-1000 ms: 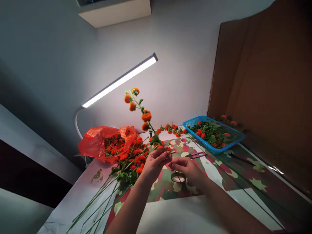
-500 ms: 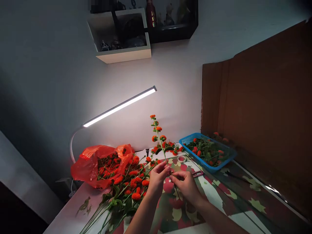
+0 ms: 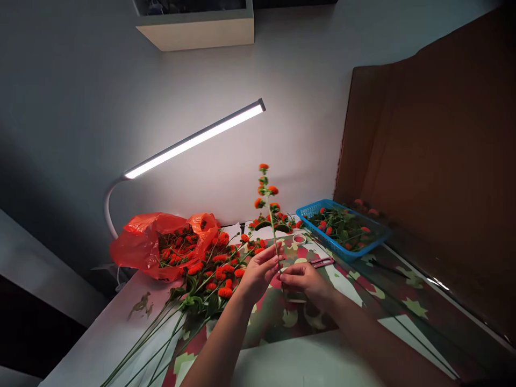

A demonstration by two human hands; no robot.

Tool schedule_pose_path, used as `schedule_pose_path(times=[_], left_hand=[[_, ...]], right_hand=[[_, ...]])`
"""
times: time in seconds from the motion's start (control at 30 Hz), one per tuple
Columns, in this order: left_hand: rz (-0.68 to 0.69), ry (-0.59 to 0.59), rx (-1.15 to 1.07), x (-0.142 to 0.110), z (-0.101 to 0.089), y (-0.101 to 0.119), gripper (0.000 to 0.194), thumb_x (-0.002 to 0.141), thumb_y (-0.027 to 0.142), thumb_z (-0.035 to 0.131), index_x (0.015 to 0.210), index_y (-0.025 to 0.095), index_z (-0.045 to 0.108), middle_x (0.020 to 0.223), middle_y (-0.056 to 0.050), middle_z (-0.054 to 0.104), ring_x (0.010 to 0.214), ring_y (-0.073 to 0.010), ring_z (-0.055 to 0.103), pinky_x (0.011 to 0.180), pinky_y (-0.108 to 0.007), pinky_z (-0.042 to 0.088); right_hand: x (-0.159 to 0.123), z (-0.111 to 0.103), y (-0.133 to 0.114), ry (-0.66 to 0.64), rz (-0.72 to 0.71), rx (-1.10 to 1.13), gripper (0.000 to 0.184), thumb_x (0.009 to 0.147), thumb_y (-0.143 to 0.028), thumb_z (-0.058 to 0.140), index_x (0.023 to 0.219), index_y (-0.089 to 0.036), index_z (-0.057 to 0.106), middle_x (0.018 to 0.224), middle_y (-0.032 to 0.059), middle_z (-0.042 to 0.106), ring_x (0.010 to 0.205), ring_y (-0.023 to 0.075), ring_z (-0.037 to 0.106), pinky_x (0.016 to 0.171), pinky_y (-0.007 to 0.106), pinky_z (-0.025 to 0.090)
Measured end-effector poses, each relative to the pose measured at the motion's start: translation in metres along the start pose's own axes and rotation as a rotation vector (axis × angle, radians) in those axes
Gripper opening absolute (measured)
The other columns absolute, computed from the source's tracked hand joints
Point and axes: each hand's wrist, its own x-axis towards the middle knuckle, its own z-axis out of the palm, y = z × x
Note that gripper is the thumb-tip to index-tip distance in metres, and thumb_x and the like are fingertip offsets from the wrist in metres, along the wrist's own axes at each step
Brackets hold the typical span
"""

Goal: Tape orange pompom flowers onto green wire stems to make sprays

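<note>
Flower (image 3: 271,214) stands almost straight up in the two hands, over the table (image 3: 72,344), with its top leaning a little to the left. It has small orange blooms up its green stem and two dark leaves lower down. The left hand (image 3: 260,271) pinches the stem just under the leaves, thumb and fingers close together. The right hand (image 3: 308,282) pinches the stem lower down, with its fingertips pressed together. The thin end pokes out below the hands.

Under the hands is a mat (image 3: 268,325) with red, green and cream shapes. A tape roll (image 3: 297,300) is there too, partly hidden by the right hand. A white ring (image 3: 299,239) lies farther back, and pink snips (image 3: 322,262) lie near the right hand.

On the left is a big pile (image 3: 221,273) of orange blooms with long green stems. It is next to a red bag (image 3: 139,244) full of more blooms. A blue basket (image 3: 350,256) on the right holds leaves and blooms. More little blooms lie at the back, by the wall (image 3: 306,134). A long lamp (image 3: 195,141) shines over the bag and the pile.
</note>
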Motion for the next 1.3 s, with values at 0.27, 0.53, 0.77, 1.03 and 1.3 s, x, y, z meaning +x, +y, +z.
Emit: schedule_pose_path(times=[0.27, 0.53, 0.77, 1.03, 1.3], left_hand=[[0.036, 0.117, 0.025, 0.0, 0.004, -0.006, 0.04, 0.051, 0.012, 0.082, 0.09, 0.015, 0.072, 0.067, -0.001, 0.066, 0.059, -0.0086, 0.06, 0.058, -0.019, 0.046], [0.038, 0.121, -0.123, -0.001, 0.008, -0.002, 0.037, 0.049, 0.009, 0.081, 0.084, 0.015, 0.071, 0.074, -0.003, 0.07, 0.063, -0.0108, 0.064, 0.064, -0.021, 0.051], [0.039, 0.082, -0.025, -0.002, 0.007, -0.004, 0.045, 0.054, 0.011, 0.08, 0.097, 0.018, 0.07, 0.069, 0.002, 0.064, 0.063, -0.0079, 0.062, 0.063, -0.019, 0.05], [0.097, 0.125, -0.031, 0.001, 0.002, -0.005, 0.041, 0.052, 0.009, 0.08, 0.091, 0.018, 0.071, 0.068, 0.001, 0.065, 0.062, -0.0099, 0.063, 0.059, -0.02, 0.048], [0.069, 0.062, -0.048, -0.003, 0.006, -0.001, 0.045, 0.057, 0.009, 0.076, 0.101, 0.021, 0.07, 0.082, -0.001, 0.067, 0.07, -0.0089, 0.061, 0.065, -0.02, 0.046]], right_hand=[[-0.001, 0.001, 0.0, 0.037, -0.104, -0.116, 0.028, 0.067, -0.04, 0.071, 0.065, -0.012, 0.068, 0.058, -0.0003, 0.057, 0.056, 0.0094, 0.047, 0.056, 0.024, 0.036], [-0.001, -0.009, -0.004, 0.031, -0.064, -0.162, 0.032, 0.067, -0.044, 0.071, 0.065, -0.012, 0.069, 0.056, 0.0008, 0.058, 0.055, 0.0108, 0.05, 0.056, 0.025, 0.038], [-0.002, -0.006, -0.004, 0.107, -0.103, -0.158, 0.03, 0.065, -0.042, 0.072, 0.062, -0.013, 0.066, 0.052, -0.0009, 0.056, 0.049, 0.0085, 0.046, 0.05, 0.023, 0.035], [-0.002, -0.011, -0.001, -0.016, -0.085, -0.179, 0.03, 0.069, -0.042, 0.07, 0.067, -0.012, 0.068, 0.056, 0.0004, 0.059, 0.054, 0.0092, 0.049, 0.052, 0.022, 0.036], [-0.002, -0.009, 0.0, 0.028, -0.039, -0.213, 0.032, 0.068, -0.044, 0.07, 0.066, -0.012, 0.066, 0.053, -0.0008, 0.056, 0.047, 0.0076, 0.045, 0.045, 0.021, 0.032]])
